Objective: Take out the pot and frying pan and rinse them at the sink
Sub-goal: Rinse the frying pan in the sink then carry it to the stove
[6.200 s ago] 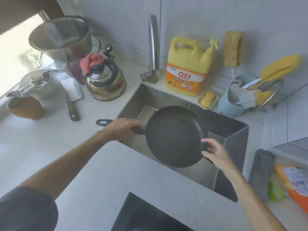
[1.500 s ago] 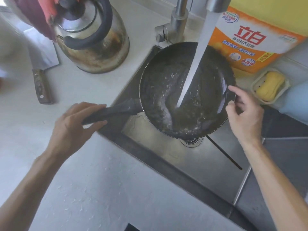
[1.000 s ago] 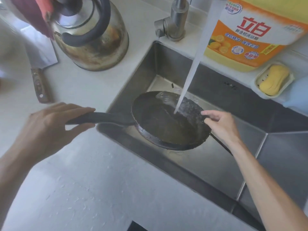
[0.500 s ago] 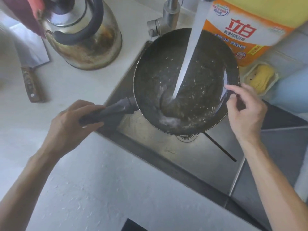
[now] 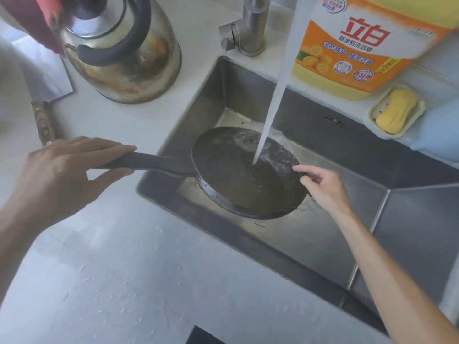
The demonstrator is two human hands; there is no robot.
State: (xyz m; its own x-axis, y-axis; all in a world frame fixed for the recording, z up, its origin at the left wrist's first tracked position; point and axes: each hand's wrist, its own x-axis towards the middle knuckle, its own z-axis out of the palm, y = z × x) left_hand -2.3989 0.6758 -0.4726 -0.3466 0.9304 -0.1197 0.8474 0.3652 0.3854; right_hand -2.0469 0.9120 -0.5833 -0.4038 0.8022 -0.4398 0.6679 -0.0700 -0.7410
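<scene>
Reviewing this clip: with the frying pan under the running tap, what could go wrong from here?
1. The frying pan is tilted under a strong water stream; water is running off its far edge and may splash onto the counter.
2. The right hand only pinches the wet rim, so the pan may slip, leaving the left hand on the handle to carry it alone.
3. The kettle stands close to the sink edge; a swing of the handle might knock it.
</scene>
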